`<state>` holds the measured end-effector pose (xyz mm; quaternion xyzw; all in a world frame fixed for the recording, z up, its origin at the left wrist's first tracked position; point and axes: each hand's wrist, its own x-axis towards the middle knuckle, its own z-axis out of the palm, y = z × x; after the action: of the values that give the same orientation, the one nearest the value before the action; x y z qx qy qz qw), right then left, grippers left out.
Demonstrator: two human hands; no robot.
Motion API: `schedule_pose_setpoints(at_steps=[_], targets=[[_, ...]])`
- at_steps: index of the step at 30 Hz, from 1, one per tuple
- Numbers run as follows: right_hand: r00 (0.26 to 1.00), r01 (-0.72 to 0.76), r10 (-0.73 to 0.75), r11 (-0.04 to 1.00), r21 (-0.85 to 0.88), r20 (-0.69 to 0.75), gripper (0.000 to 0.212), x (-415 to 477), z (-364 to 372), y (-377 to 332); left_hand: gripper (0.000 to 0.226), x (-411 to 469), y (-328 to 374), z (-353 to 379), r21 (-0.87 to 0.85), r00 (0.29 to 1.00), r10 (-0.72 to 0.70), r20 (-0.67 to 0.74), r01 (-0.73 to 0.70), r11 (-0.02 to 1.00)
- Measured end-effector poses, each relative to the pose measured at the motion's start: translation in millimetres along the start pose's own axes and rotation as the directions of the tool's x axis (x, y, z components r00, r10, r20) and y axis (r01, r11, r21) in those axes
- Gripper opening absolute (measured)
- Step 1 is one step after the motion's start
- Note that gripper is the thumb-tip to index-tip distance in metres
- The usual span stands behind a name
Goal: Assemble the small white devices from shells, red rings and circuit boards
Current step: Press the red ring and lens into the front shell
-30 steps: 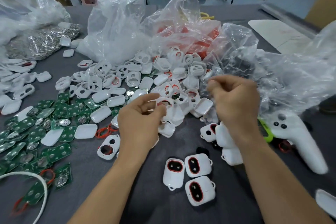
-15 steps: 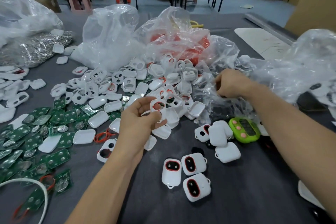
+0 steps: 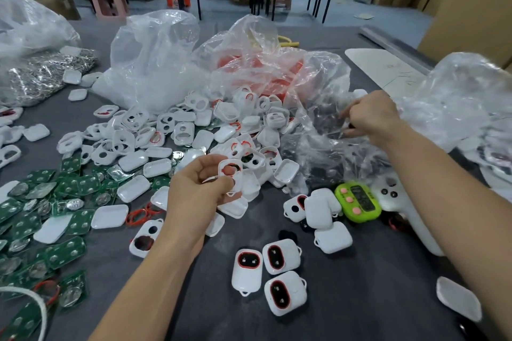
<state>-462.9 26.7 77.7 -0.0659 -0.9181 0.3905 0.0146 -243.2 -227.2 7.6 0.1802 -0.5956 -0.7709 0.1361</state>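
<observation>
The left hand (image 3: pixel 199 191) pinches a white shell (image 3: pixel 231 174) carrying a red ring (image 3: pixel 227 166) between thumb and curled fingers, above the near edge of the shell pile (image 3: pixel 180 130). Farther right, the right hand (image 3: pixel 371 116) meets the clear plastic bag (image 3: pixel 318 97). Crinkled film obscures its fingertips, so its grip cannot be determined.

The fingers (image 3: pixel 348 112) of the right hand (image 3: pixel 371 116) blur against the clear bag (image 3: pixel 318 97); its dark contents cannot be made out. The picture's left edge cuts off a white cable (image 3: pixel 34 297).

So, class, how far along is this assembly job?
Done: three closed devices lie nearest. In hand: the left hand holds a ringed shell; the right hand pinches a clear bag. Left: piles of loose shells and circuit boards.
</observation>
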Motion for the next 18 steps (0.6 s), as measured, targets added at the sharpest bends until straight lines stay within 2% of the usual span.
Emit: schedule_pose_setpoints(at_steps=[2,5,10,12,14,16,18], targets=[[0.994,-0.061,0.069,0.994,-0.094,0.089,0.021,4,7,7,0.037,-1,0,0,0.009,1.0,0.004,0.002,-0.004,1.0],[0.97,-0.018,0.063,0.983,-0.184,0.237,0.03,3,14,6,0.037,-1,0,0,0.017,1.0,0.008,0.01,-0.008,1.0],[0.89,0.211,-0.047,0.924,-0.319,0.453,0.042,-4,8,-16,0.038,-1,1,0,0.021,1.0,0.01,0.014,-0.011,1.0],[0.903,0.24,-0.138,0.947,-0.211,0.407,0.048,-2,8,-16,0.039,-1,1,0,0.022,1.0,0.014,0.013,-0.014,1.0],[0.942,0.24,-0.197,0.962,-0.134,0.273,0.045,6,12,-11,0.038,0,0,1,0.022,1.0,0.015,0.004,-0.015,1.0],[0.965,0.227,-0.189,0.949,-0.219,0.184,0.042,13,19,-3,0.037,0,0,2,0.02,1.0,0.015,-0.009,-0.015,1.0],[0.975,0.22,-0.195,0.883,-0.415,0.102,0.03,18,27,5,0.036,1,0,3,0.022,1.0,0.016,-0.014,-0.016,1.0]])
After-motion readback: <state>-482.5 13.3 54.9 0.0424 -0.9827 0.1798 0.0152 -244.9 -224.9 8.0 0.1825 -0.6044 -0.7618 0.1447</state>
